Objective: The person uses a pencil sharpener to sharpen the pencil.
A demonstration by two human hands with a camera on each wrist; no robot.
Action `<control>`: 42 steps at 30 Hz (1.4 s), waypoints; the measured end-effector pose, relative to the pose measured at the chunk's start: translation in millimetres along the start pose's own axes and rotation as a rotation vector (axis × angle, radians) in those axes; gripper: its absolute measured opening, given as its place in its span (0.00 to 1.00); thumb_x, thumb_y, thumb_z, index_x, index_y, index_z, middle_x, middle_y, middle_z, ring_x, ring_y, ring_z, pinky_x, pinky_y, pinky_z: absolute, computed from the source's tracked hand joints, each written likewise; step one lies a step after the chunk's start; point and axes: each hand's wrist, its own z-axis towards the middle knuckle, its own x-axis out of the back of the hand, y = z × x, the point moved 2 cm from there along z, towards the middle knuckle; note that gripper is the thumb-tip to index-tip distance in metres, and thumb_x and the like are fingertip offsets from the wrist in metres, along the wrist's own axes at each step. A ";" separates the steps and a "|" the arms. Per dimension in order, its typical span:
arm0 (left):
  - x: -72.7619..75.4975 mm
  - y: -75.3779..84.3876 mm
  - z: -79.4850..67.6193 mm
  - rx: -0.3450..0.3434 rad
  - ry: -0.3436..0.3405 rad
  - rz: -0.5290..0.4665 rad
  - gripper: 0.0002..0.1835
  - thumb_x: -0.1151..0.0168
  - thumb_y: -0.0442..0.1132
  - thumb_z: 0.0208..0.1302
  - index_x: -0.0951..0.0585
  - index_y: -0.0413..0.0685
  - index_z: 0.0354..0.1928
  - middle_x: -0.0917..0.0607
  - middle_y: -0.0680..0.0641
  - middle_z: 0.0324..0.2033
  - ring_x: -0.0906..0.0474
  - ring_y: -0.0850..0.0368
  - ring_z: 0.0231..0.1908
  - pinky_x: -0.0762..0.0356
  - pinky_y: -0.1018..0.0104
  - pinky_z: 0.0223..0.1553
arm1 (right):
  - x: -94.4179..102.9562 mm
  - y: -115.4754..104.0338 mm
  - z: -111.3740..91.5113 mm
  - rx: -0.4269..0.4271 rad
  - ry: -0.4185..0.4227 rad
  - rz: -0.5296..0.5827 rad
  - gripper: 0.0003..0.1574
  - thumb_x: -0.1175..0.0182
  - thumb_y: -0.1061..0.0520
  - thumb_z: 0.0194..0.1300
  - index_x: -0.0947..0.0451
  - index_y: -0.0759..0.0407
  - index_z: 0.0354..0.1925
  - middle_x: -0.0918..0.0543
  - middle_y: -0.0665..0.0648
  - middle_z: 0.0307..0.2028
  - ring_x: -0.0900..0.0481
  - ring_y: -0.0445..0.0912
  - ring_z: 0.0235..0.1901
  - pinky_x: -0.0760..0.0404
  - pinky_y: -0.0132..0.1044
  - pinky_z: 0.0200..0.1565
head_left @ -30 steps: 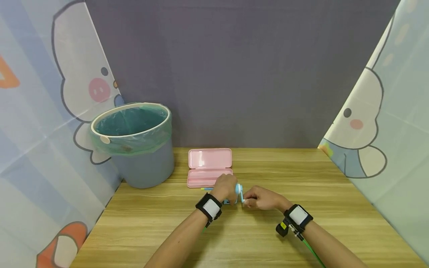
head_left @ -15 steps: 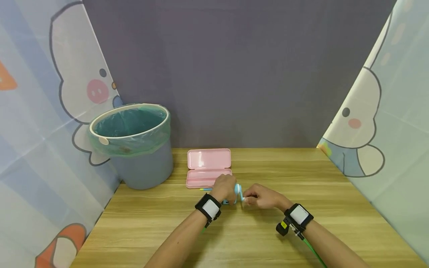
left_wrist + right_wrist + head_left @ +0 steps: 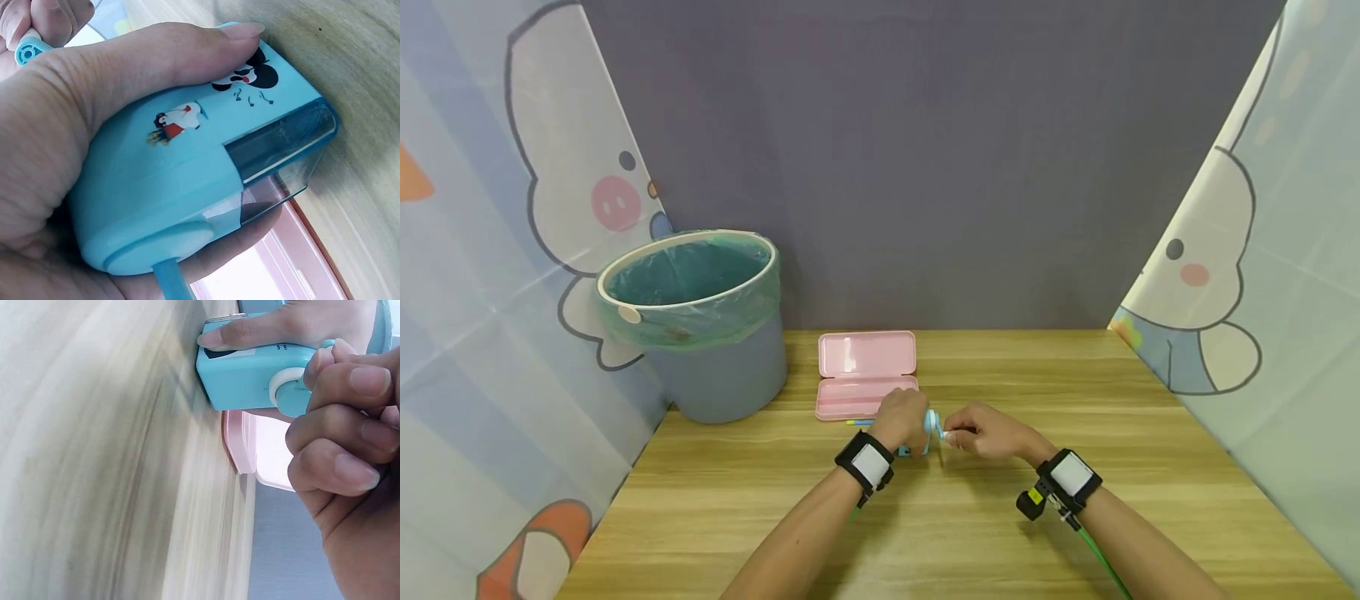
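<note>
A light-blue crank pencil sharpener (image 3: pixel 181 169) with cartoon prints and a see-through shavings bin (image 3: pixel 281 140) stands on the table. My left hand (image 3: pixel 904 417) grips its body, thumb across the printed side, and covers much of it in the head view. A blue pencil (image 3: pixel 172 281) sticks out of the sharpener's front; its yellow-tipped end shows left of my left hand in the head view. On the other side, my right hand (image 3: pixel 992 432) pinches the small knob of the crank handle (image 3: pixel 28 50). In the right wrist view, its other fingers are curled.
An open pink pencil case (image 3: pixel 867 354) lies just behind the sharpener. A grey-blue bin (image 3: pixel 722 375) with a green liner stands at the back left. Printed cloths hang left and right, and a dark cloth (image 3: pixel 925 167) closes the back of the wooden table (image 3: pixel 1037 533).
The crank knob has swung upward and away from me, and my right hand has moved with it. My left hand stays in place on the sharpener.
</note>
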 end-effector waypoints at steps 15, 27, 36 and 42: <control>0.7 -0.4 -0.2 -0.023 0.010 -0.005 0.20 0.11 0.38 0.34 0.20 0.50 0.20 0.21 0.53 0.19 0.27 0.57 0.22 0.26 0.68 0.23 | 15.9 -3.9 7.5 0.022 0.073 -0.074 0.17 0.46 0.62 0.76 0.24 0.62 0.27 0.36 0.40 0.19 0.42 0.30 0.18 0.38 0.25 0.25; 1.9 -1.1 -0.6 -0.022 0.021 0.012 0.21 0.11 0.38 0.33 0.20 0.50 0.21 0.21 0.54 0.20 0.27 0.58 0.24 0.24 0.69 0.25 | 24.2 -4.1 17.4 -0.031 0.113 -0.120 0.18 0.48 0.63 0.77 0.26 0.63 0.26 0.39 0.41 0.18 0.45 0.31 0.16 0.41 0.26 0.24; -0.4 -0.7 0.3 -0.025 -0.006 0.008 0.22 0.11 0.38 0.35 0.20 0.51 0.26 0.21 0.54 0.22 0.26 0.58 0.25 0.24 0.69 0.25 | 30.6 4.9 27.3 -0.068 0.123 -0.117 0.21 0.50 0.61 0.79 0.27 0.66 0.27 0.39 0.43 0.17 0.47 0.33 0.16 0.41 0.28 0.25; 0.4 -1.8 0.2 -0.030 0.000 0.016 0.21 0.12 0.38 0.35 0.20 0.51 0.26 0.21 0.54 0.22 0.26 0.58 0.24 0.24 0.69 0.25 | 31.7 9.2 31.7 -0.084 0.133 -0.112 0.21 0.49 0.61 0.79 0.26 0.63 0.25 0.39 0.44 0.17 0.47 0.33 0.16 0.41 0.28 0.25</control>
